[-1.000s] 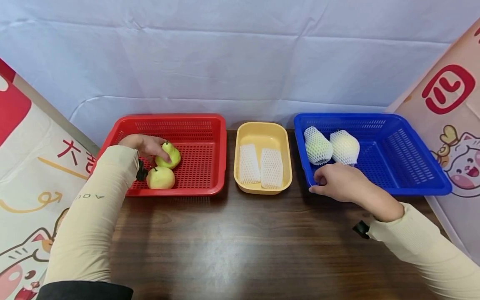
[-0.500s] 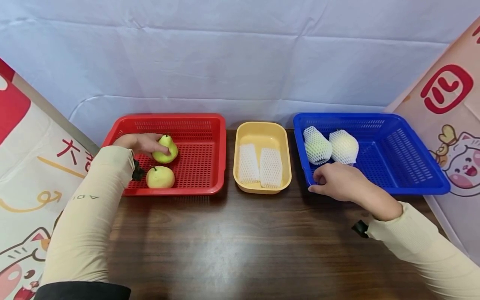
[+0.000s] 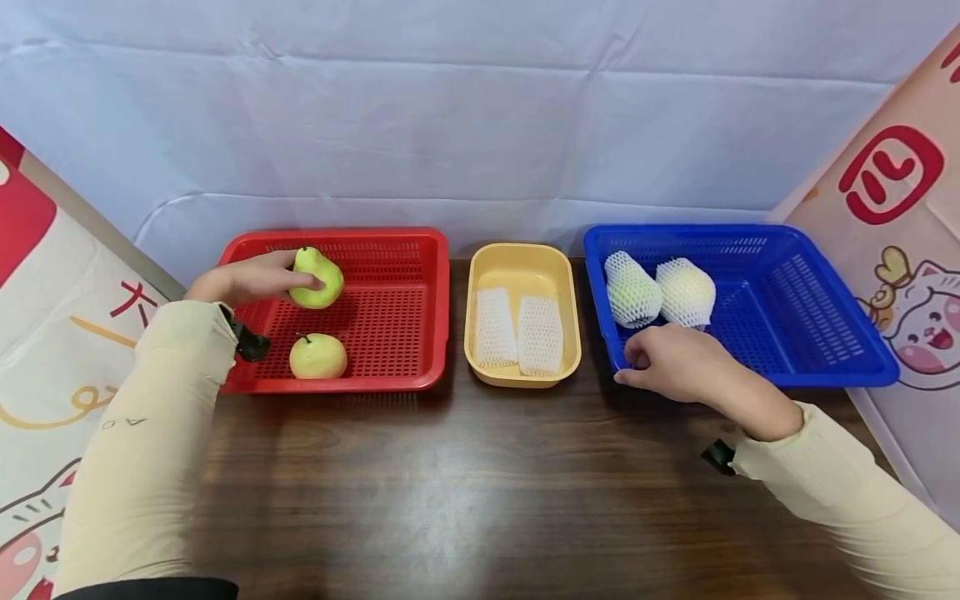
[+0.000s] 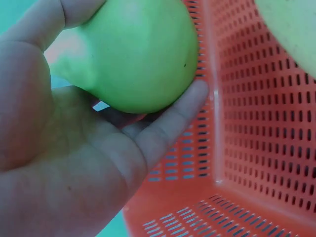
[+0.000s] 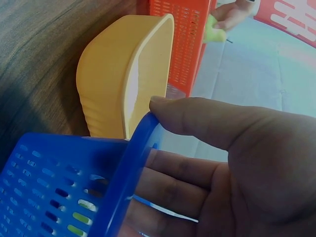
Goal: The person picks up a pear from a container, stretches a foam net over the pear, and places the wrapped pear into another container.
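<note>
My left hand (image 3: 258, 277) grips a green pear (image 3: 322, 282), held raised above the left part of the red basket (image 3: 438, 317). In the left wrist view the pear (image 4: 143, 54) lies between thumb and fingers, its narrow end toward the palm. A rounder yellow pear (image 3: 318, 358) sits in the same basket near its front wall. At the front left corner of the blue basket (image 3: 855, 354), my right hand (image 3: 678, 364) holds the rim. The right wrist view shows the thumb on the blue rim (image 5: 136, 143) and the fingers inside the wall.
Two fruits in white foam nets, one pear-shaped (image 3: 632, 293) and one rounder (image 3: 686, 293), lie in the blue basket. Between the baskets stands a yellow tray (image 3: 517, 260) with two flat foam nets, a left one (image 3: 497, 329) and a right one (image 3: 540, 335). A pale cloth hangs behind.
My left hand has lifted the green pear up from beside the rounder pear and moved it slightly left. The right hand has stayed at the blue basket's corner.
</note>
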The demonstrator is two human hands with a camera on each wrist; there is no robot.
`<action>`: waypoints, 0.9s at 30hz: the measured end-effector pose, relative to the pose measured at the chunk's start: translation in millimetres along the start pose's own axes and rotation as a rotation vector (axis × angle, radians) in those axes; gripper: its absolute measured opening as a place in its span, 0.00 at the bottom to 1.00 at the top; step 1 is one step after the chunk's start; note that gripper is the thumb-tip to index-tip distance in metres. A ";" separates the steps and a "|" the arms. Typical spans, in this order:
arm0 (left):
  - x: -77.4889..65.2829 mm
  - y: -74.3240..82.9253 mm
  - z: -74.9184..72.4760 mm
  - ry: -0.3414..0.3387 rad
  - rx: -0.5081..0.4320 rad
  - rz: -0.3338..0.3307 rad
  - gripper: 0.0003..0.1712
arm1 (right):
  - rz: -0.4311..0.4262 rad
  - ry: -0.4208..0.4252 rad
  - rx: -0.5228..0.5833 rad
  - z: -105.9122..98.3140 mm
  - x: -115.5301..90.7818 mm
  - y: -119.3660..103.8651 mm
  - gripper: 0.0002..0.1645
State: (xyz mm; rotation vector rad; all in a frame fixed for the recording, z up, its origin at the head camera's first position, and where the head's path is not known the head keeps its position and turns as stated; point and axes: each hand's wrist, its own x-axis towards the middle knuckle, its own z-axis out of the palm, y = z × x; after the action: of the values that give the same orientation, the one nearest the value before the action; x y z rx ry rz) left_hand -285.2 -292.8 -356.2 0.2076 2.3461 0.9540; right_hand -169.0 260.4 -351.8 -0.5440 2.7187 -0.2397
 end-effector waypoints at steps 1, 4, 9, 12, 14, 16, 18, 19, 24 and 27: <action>-3.9 0.1 -1.4 0.014 -0.009 0.003 0.22 | -0.001 0.001 0.000 -0.1 0.1 -0.2 0.14; -16.9 0.1 -6.1 0.041 -0.034 0.023 0.23 | -0.003 0.004 0.000 0.7 0.3 -1.5 0.14; -37.7 -0.1 -12.2 0.073 -0.050 0.051 0.25 | -0.006 0.001 -0.005 0.0 0.5 -0.5 0.14; -49.2 2.3 -12.6 0.076 -0.038 0.055 0.24 | -0.003 -0.002 -0.003 -0.5 0.4 -0.3 0.15; -56.8 4.6 -11.1 0.074 -0.026 0.066 0.23 | -0.004 -0.003 -0.001 -0.2 0.4 -0.7 0.14; -64.1 8.1 -8.5 0.065 -0.021 0.095 0.23 | -0.004 -0.002 0.000 0.1 0.4 -1.1 0.14; -71.0 12.3 -4.6 0.062 -0.005 0.122 0.23 | -0.003 -0.002 -0.001 0.0 0.4 -1.2 0.14; -74.2 14.3 -2.5 0.060 0.010 0.140 0.23 | -0.001 -0.001 -0.003 -0.1 0.4 -1.3 0.14; -92.4 26.3 11.2 0.072 0.062 0.189 0.24 | 0.003 0.003 -0.009 -1.0 0.5 -0.5 0.15; -103.9 34.2 21.6 0.078 0.061 0.255 0.29 | 0.006 0.002 -0.003 -0.4 0.7 -0.7 0.15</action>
State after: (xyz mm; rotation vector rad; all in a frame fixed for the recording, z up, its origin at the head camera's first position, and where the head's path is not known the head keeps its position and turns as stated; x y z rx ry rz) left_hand -190.8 -291.5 -296.9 0.5121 2.4630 1.0262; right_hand -169.4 259.5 -351.5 -0.5371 2.7230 -0.2343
